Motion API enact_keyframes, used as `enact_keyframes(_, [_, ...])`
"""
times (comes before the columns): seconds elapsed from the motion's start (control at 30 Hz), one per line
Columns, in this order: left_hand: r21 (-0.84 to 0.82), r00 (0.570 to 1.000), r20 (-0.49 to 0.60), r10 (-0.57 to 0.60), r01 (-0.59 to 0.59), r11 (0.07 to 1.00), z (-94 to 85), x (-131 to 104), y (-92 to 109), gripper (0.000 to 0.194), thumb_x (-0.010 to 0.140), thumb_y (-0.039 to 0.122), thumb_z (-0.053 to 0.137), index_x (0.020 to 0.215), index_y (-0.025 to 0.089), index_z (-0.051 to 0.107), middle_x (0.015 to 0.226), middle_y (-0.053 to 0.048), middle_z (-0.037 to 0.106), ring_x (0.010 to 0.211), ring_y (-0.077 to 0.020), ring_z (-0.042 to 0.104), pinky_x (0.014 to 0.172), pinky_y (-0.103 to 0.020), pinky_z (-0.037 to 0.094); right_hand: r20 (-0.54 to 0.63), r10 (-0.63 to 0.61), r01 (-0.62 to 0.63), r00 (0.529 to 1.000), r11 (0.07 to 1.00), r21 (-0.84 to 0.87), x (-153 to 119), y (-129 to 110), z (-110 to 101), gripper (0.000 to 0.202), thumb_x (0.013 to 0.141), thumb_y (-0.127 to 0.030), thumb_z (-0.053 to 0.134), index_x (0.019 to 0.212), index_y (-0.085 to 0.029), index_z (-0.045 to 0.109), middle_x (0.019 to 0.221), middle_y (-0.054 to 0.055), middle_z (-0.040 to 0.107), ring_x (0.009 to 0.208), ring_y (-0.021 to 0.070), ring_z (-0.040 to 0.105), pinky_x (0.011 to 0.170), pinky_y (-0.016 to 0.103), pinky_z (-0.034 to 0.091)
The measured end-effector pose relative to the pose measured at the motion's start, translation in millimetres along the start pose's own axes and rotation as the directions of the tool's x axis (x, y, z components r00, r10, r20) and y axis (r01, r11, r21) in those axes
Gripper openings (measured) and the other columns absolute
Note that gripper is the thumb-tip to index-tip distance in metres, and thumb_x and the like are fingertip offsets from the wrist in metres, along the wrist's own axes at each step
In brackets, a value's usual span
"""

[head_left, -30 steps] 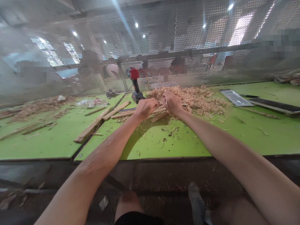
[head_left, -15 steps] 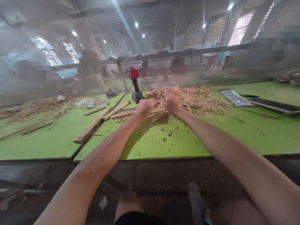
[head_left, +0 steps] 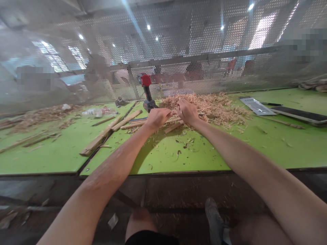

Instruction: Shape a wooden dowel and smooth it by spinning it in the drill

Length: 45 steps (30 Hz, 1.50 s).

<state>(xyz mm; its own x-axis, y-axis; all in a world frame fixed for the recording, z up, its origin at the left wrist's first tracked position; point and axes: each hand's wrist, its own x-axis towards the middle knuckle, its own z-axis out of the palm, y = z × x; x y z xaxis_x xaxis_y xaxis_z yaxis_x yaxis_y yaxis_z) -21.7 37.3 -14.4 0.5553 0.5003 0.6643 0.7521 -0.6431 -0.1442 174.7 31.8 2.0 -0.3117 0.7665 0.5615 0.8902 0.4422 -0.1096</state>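
Note:
My left hand is closed, its fingertips pointing toward my right hand, which is closed as well. Only a small gap separates the two, over the front of a pile of wood shavings. Whatever they grip is hidden by the fingers or too small to make out. Just below them a short wooden piece lies on the green tabletop. A thin wooden stick pokes out to the left of my left hand. Behind that hand stands a red and black cordless drill, upright on its battery.
Wooden strips lie across the table seam at left, near a clear plastic bottle. At right are a silver packet and a phone-like dark slab. A perforated screen rises behind the table, with blurred people beyond.
Almost nothing differs. Both hands keep the same closed pose over the shavings, with only a very slight shift of the left hand.

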Motion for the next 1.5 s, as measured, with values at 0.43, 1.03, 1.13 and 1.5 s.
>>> enact_keyframes(0.43, [0.013, 0.984, 0.079, -0.162, 0.162, 0.987, 3.0, 2, 1, 0.039, 0.108, 0.038, 0.042, 0.086, 0.018, 0.066, 0.077, -0.010, 0.073, 0.066, -0.0211, 0.063, 0.059, -0.031, 0.033, 0.002, -0.006, 0.006, 1.000, 1.000, -0.006, 0, 1, 1, 0.036, 0.105, -0.016, 0.036, 0.119, -0.006, 0.067, 0.118, 0.017, 0.066, 0.080, 0.0182, 0.046, 0.066, 0.032, 0.022])
enact_keyframes(1.03, [-0.080, 0.998, 0.001, -0.068, 0.067, 0.994, 11.7, 0, -10, 0.044, 0.109, 0.040, 0.036, 0.077, 0.021, 0.059, 0.061, -0.005, 0.063, 0.054, -0.0177, 0.052, 0.055, -0.030, 0.029, 0.001, -0.004, 0.004, 1.000, 1.000, -0.008, 1, 1, 4, 0.035, 0.105, -0.017, 0.035, 0.118, -0.008, 0.067, 0.119, 0.017, 0.067, 0.081, 0.0188, 0.049, 0.067, 0.033, 0.024])
enact_keyframes(1.13, [-0.084, 0.997, 0.034, -0.065, 0.067, 0.994, 11.6, 0, -9, 0.042, 0.108, 0.038, 0.038, 0.076, 0.021, 0.058, 0.060, -0.005, 0.062, 0.054, -0.0182, 0.051, 0.056, -0.031, 0.030, -0.001, -0.003, 0.003, 1.000, 1.000, -0.004, 0, 1, 3, 0.035, 0.105, -0.016, 0.036, 0.116, -0.008, 0.068, 0.118, 0.017, 0.068, 0.082, 0.0191, 0.050, 0.068, 0.033, 0.025])
enact_keyframes(1.5, [-0.024, 0.995, 0.005, -0.099, 0.099, 0.995, 4.4, -1, -4, 0.052, 0.108, 0.052, 0.036, 0.079, 0.019, 0.064, 0.067, -0.010, 0.070, 0.059, -0.0214, 0.060, 0.056, -0.032, 0.033, -0.009, 0.011, -0.011, 1.000, 1.000, -0.006, 2, 3, 6, 0.036, 0.104, -0.019, 0.037, 0.119, -0.012, 0.069, 0.118, 0.016, 0.068, 0.085, 0.0215, 0.056, 0.069, 0.033, 0.030])
